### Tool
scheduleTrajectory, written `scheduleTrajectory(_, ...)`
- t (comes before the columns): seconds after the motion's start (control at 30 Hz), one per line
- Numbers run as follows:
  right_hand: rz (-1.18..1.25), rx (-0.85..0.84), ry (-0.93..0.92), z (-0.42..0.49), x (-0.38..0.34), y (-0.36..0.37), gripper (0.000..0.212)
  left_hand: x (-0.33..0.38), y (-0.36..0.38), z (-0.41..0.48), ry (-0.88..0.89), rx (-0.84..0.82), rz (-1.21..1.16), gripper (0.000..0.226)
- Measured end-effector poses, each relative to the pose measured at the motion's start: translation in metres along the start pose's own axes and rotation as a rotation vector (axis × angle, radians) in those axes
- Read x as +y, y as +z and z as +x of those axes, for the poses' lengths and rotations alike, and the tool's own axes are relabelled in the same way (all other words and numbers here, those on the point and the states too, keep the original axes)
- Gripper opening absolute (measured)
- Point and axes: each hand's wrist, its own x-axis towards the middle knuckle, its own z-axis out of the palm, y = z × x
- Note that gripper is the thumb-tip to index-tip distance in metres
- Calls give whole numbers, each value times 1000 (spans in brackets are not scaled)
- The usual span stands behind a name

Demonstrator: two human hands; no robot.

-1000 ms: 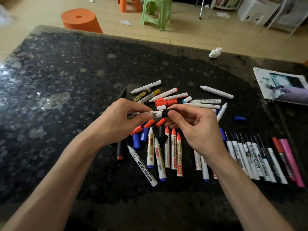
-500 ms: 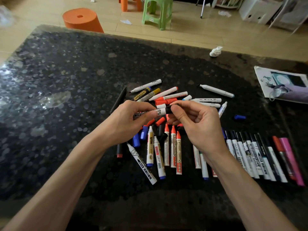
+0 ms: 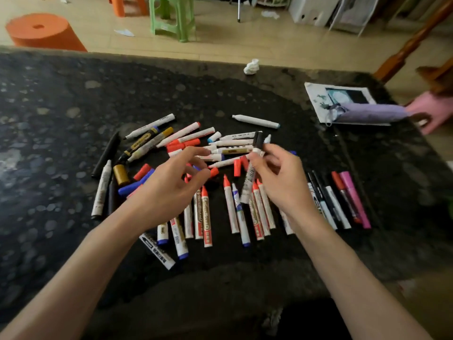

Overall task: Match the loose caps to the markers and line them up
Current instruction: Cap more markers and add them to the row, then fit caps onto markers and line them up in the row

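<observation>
My right hand pinches a white marker with a black cap, held nearly upright, cap end pointing away from me. My left hand hovers with loosely spread fingers over the pile of markers and loose caps and holds nothing. Red loose caps lie between the hands. A row of capped red markers lies under my wrists. To the right sits a lined-up row of black-capped markers, then a red one and a pink marker.
The black speckled table carries a crumpled tissue at the far edge and a paper sheet with a purple pouch at the right. Orange and green stools stand on the floor beyond.
My left hand let go of the black-capped marker and opened over the pile. My right hand keeps the marker and has swung it from level to nearly upright.
</observation>
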Motion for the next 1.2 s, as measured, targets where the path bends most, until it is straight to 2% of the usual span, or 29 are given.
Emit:
scheduleTrajectory(0.13,-423,110,115,7,30,-40,22,5,15,6,16,-30,47,32)
scheduleTrajectory(0.23,-606,81,190,4,44,-50,27,9,22,8,37,-26,81,28)
scheduleTrajectory(0.43,-680,96,112,-6,52,-40,34,8,25,10,24,-29,117,29)
scheduleTrajectory(0.57,-699,64,105,-9,49,-38,30,6,23,11,7,-22,133,29)
scheduleTrajectory(0.8,-778,58,33,-15,53,-33,22,-2,11,14,-47,86,110,26)
scheduleTrajectory(1.2,-846,-11,-5,-7,55,-37,27,-11,-7,14,-100,186,88,23)
